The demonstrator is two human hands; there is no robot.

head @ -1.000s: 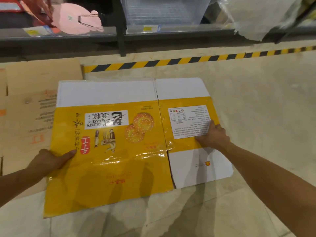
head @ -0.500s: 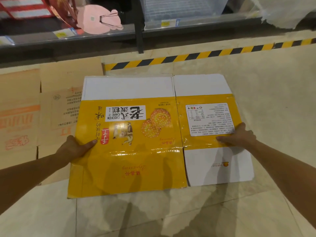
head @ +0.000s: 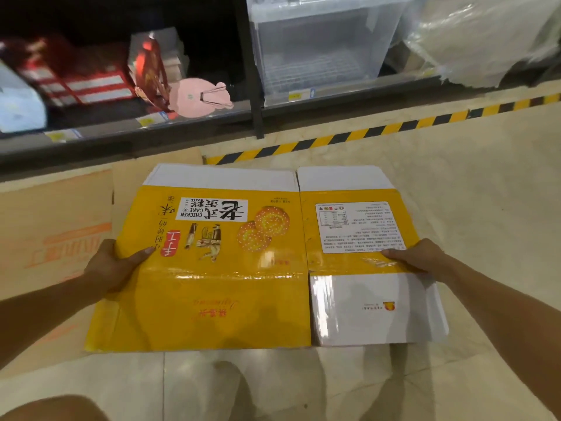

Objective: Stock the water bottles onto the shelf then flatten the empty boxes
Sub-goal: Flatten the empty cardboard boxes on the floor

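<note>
The pale floor (head: 470,192) fills the view from 3 o'clock round to 7. A dark shelf (head: 121,138) runs across the top from 9 to 2 o'clock.

The box (head: 212,299), yellow with white flaps and already flattened, lies at the centre, its print upside down to the wearer. Its far flaps reach toward 12 o'clock and its near edge sits at 6. Brown cardboard (head: 54,214), also flat, lies at 9 o'clock, and the box's left edge overlaps it.

A clear bin (head: 318,50) stands on the shelf at 1 o'clock, with crumpled plastic (head: 485,38) beside it at 2. Striped tape (head: 364,132), yellow and black, crosses the floor from 12 toward 2 o'clock, just beyond the box. Red packs (head: 82,83) sit on the shelf at 10 o'clock, and a pink card (head: 197,97) at 11.

The left hand (head: 112,268) grips the box's left edge at 9 o'clock, pinching it: the thumb lies on the yellow face and the fingers are hidden beneath. The right hand (head: 419,255) grips the right edge at 3 o'clock in the same way, with the thumb on top just below the white label and the fingers under the card, out of sight
</note>
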